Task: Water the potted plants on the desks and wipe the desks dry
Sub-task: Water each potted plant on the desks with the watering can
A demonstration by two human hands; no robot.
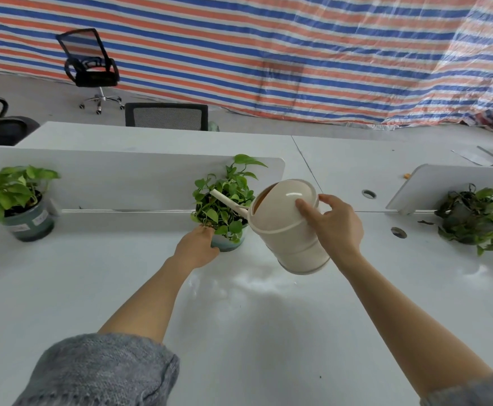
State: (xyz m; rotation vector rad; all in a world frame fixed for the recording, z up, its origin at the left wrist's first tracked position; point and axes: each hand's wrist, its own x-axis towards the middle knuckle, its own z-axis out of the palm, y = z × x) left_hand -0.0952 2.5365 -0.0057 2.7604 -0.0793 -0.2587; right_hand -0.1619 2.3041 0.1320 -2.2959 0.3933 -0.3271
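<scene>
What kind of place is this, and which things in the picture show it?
Probably an open-plan office, perhaps under renovation: long white desks split by low white divider panels, black mesh swivel chairs, and a red, white and blue striped tarpaulin hung as the back wall.

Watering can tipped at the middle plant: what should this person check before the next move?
1. Spout over the middle plant: ok.
2. Right hand grips the watering can: ok.
3. Left hand holds the middle pot: ok.
4. Desk dry in front of the pot: not ok, wet sheen.
5. Water left in the can: cannot tell.
</scene>
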